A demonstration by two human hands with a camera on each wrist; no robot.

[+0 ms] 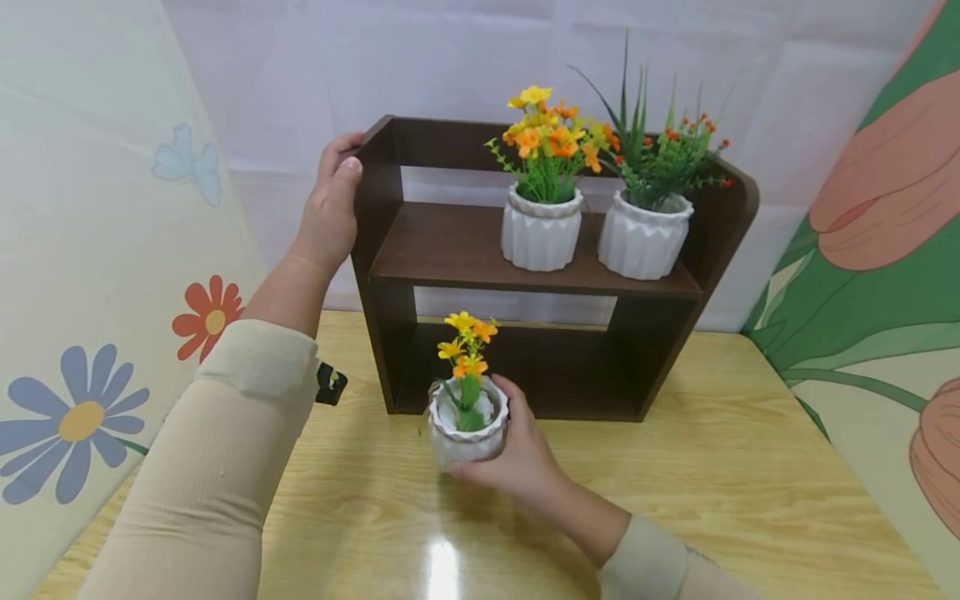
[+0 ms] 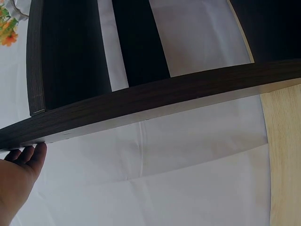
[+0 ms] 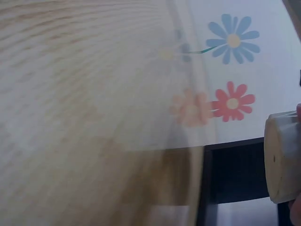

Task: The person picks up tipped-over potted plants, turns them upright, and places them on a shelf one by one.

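In the head view my right hand (image 1: 525,450) grips a small white fluted flowerpot (image 1: 468,446) by its side, thumb towards me. A sprig of yellow and orange artificial flowers (image 1: 467,354) stands in it. The pot's pale round base (image 3: 274,160) shows in the right wrist view, raised off the table. My left hand (image 1: 330,196) rests against the outer face of a dark brown two-tier shelf (image 1: 450,237), high on its left side panel. In the left wrist view its fingertips (image 2: 40,153) touch that panel.
On the upper tier stand a white pot (image 1: 542,233) with yellow and orange flowers and another white pot (image 1: 645,237) with grassy leaves and red buds. A small black object (image 1: 331,383) appears beside my left sleeve. The wooden table (image 1: 750,467) meets flower-printed side cloths.
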